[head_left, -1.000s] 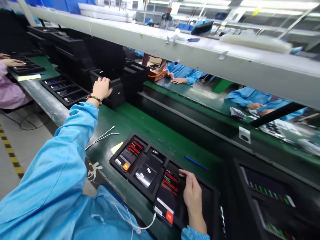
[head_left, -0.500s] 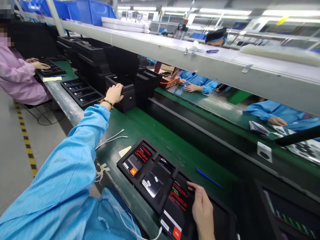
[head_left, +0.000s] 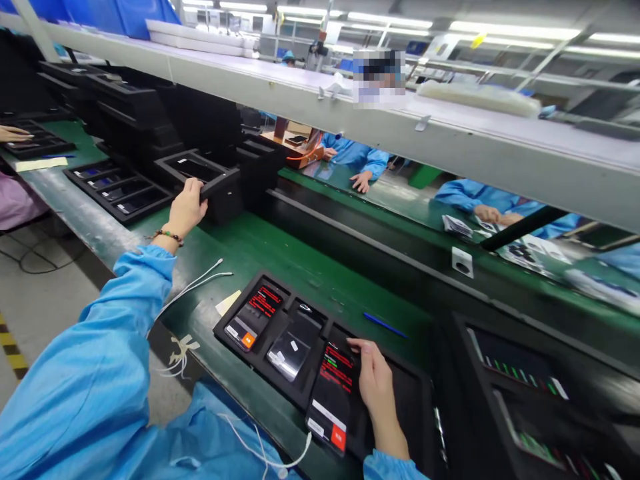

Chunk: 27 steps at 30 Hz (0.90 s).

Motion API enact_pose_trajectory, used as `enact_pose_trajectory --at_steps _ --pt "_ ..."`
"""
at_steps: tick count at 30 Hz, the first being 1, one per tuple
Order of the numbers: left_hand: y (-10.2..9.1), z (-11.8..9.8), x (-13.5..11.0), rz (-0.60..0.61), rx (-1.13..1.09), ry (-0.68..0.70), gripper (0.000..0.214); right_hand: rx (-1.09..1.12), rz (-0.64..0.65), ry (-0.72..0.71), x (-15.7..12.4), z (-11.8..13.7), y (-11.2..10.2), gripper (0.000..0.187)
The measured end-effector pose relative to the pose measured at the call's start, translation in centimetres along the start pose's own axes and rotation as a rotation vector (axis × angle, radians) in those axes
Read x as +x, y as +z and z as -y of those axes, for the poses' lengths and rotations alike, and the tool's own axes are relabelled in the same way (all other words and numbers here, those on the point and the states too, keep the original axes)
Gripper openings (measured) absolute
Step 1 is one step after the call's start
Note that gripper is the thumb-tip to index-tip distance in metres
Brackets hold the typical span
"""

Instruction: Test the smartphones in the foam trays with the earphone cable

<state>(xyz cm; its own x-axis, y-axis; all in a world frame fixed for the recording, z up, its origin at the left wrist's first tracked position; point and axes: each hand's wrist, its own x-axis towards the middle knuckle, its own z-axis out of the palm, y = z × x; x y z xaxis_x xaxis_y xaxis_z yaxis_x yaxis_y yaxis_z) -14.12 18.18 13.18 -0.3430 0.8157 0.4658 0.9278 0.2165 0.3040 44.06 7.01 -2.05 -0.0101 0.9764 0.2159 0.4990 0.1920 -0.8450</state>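
Observation:
My left hand (head_left: 186, 212) is closed on the near edge of a black foam tray (head_left: 217, 181) at the top of a stack. A phone with a dark screen lies in that tray. My right hand (head_left: 376, 380) grips the right edge of a smartphone (head_left: 330, 393) showing red and green text and an orange-red button; some fingers are hidden. A white cable (head_left: 300, 457) reaches its lower end. This phone lies over a slot of a second foam tray (head_left: 295, 303). That tray also holds a phone with red text (head_left: 257, 310) and a film-covered phone (head_left: 295, 340).
Another foam tray with phones (head_left: 120, 190) lies left of the stack. White cables (head_left: 195, 283), a yellow note (head_left: 229, 303) and a blue pen (head_left: 384, 325) are on the green bench. Phones in black trays (head_left: 515, 360) stand at right. Co-workers' hands (head_left: 361, 181) show across the bench.
My view has shifted right. The top tray of the stack now tilts towards me, with my left fingers over its near edge. My right hand stays at the same phone.

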Motion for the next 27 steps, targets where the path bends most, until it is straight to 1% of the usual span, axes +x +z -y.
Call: enact_pose_trajectory --at_steps 4,9,15,23,27 --pt "0.9 0.0 -0.8 -0.068 -0.057 -0.024 0.058 -0.047 0.010 -0.025 -0.1 0.5 0.2 0.075" --pt "2.1 -0.6 -0.8 -0.160 -0.164 -0.060 0.057 -0.048 -0.013 -0.016 -0.2 0.9 0.5 0.074" --pt "2.2 -1.2 -0.9 -0.186 -0.205 -0.082 0.051 -0.036 -0.014 -0.025 -0.1 1.1 0.6 0.070" --pt "2.3 -1.2 -1.2 -0.201 -0.179 -0.056 0.046 -0.045 -0.012 -0.039 -0.2 1.5 0.5 0.068" --pt "2.6 -1.3 -1.3 -0.214 -0.194 -0.072 0.046 -0.048 -0.014 -0.045 -0.4 1.7 0.4 0.068"
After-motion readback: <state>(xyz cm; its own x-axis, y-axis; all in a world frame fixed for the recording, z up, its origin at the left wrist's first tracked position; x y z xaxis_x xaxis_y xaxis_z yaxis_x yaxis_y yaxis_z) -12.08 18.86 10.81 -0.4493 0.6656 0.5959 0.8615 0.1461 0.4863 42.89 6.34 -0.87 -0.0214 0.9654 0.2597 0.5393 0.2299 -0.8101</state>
